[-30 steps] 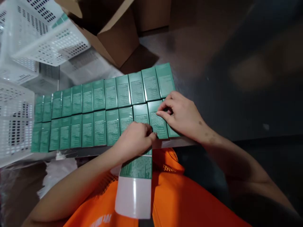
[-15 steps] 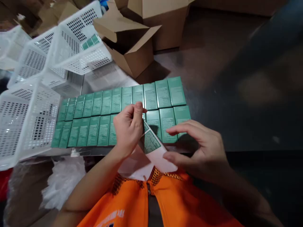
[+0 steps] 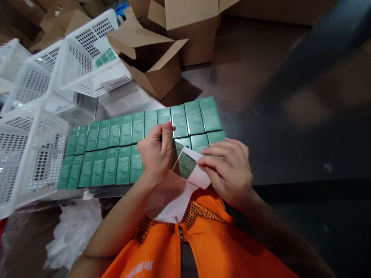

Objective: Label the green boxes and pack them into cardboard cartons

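Two rows of flat green boxes point(image 3: 124, 137) lie side by side on a dark table point(image 3: 290, 127). My left hand point(image 3: 156, 154) pinches the top of a white backing strip point(image 3: 174, 193) that carries a green label point(image 3: 186, 165), and holds it up over the near row. My right hand point(image 3: 230, 172) grips the strip's right edge beside that label, thumb and fingers closed on it. The strip hangs down toward my orange vest point(image 3: 203, 243).
White perforated baskets point(image 3: 37, 116) are stacked at the left; one holds green boxes point(image 3: 106, 57). Open cardboard cartons point(image 3: 156, 58) stand behind the rows. A crumpled clear plastic bag point(image 3: 72, 231) lies below the table's near edge.
Both hands left the boxes at the right end of the near row. My left hand lifted the label strip, and my right hand closed on its right edge.
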`<state>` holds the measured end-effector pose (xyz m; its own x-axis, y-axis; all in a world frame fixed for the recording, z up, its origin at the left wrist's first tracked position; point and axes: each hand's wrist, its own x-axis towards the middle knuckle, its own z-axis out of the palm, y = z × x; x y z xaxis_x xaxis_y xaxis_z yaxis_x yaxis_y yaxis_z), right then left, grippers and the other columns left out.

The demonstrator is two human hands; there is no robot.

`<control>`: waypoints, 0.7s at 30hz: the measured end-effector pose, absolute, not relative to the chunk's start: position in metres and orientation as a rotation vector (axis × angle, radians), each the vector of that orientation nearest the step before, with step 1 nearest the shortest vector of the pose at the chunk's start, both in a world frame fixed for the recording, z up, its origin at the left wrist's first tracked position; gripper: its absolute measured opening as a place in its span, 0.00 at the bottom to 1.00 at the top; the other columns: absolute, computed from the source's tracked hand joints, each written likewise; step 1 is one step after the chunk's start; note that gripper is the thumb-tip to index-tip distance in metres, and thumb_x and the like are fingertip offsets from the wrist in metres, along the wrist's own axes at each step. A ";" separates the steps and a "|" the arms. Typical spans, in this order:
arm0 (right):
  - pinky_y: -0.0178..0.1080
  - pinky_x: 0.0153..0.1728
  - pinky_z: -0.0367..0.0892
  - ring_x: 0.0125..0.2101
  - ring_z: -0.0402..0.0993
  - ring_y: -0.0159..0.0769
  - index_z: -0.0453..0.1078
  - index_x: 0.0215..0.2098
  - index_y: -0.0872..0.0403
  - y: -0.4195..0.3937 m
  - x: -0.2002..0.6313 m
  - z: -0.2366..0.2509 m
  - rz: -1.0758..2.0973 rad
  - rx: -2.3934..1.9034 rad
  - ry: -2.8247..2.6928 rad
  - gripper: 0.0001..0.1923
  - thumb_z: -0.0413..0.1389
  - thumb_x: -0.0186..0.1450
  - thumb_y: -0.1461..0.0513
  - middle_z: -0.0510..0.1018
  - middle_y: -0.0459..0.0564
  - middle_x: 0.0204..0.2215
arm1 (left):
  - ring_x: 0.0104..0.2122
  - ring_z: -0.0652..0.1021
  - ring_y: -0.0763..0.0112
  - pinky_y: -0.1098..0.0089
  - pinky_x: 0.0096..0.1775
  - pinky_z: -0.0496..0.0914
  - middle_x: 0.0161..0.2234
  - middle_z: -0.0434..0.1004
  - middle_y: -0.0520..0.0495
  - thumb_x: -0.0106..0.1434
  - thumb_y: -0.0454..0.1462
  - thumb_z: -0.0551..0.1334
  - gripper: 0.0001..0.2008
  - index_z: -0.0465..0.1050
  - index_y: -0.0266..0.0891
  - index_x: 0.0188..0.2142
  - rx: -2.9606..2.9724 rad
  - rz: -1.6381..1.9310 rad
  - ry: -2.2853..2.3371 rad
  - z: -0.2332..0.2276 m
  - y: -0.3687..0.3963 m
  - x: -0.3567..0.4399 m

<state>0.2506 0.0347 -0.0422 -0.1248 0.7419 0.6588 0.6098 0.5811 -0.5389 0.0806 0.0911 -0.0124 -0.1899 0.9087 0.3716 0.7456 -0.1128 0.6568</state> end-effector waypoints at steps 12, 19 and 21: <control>0.40 0.38 0.71 0.32 0.74 0.34 0.76 0.31 0.48 0.053 0.326 -0.013 0.963 -0.941 -1.273 0.08 0.70 0.57 0.61 0.77 0.43 0.27 | 0.19 0.62 0.73 0.69 0.25 0.56 0.17 0.61 0.54 0.67 0.54 0.56 0.24 0.77 0.40 0.27 1.614 0.832 1.441 -0.010 0.094 0.080; 0.33 0.30 0.68 0.25 0.71 0.28 0.78 0.28 0.52 0.092 0.338 -0.032 1.424 -1.105 -1.080 0.12 0.73 0.49 0.59 0.77 0.42 0.25 | 0.19 0.63 0.74 0.72 0.23 0.53 0.18 0.65 0.56 0.67 0.53 0.58 0.21 0.79 0.41 0.44 1.619 0.197 1.215 -0.017 0.065 0.109; 0.33 0.29 0.68 0.25 0.71 0.28 0.78 0.29 0.53 0.092 0.337 -0.036 1.461 -1.112 -1.063 0.12 0.73 0.49 0.59 0.77 0.43 0.25 | 0.18 0.63 0.75 0.72 0.23 0.53 0.17 0.65 0.57 0.67 0.53 0.58 0.20 0.79 0.41 0.42 1.651 0.194 1.267 -0.021 0.063 0.112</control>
